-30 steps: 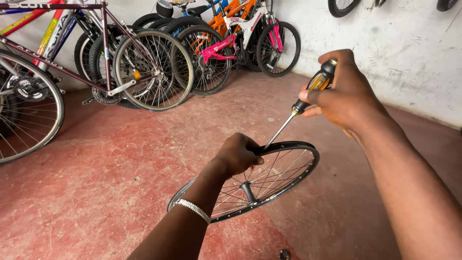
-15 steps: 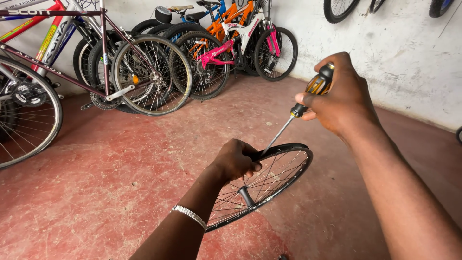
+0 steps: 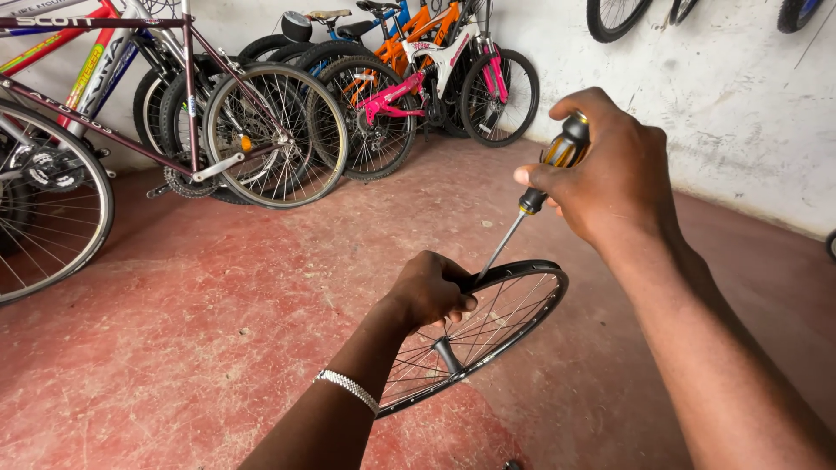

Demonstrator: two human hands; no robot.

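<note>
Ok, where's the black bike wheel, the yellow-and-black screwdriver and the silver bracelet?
black spoked bike wheel [image 3: 533, 306], head view, right rim.
yellow-and-black screwdriver [image 3: 563, 150], head view, handle.
silver beaded bracelet [image 3: 347, 389], head view, band on left wrist.

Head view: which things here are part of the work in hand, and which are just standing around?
In use:
- bare wheel rim, gripped at its top edge by the left hand
- screwdriver, held in the right hand, tip at the rim beside the left hand

Standing about:
- parked bicycles along the wall
- wheels hung on the wall
- red floor
</note>
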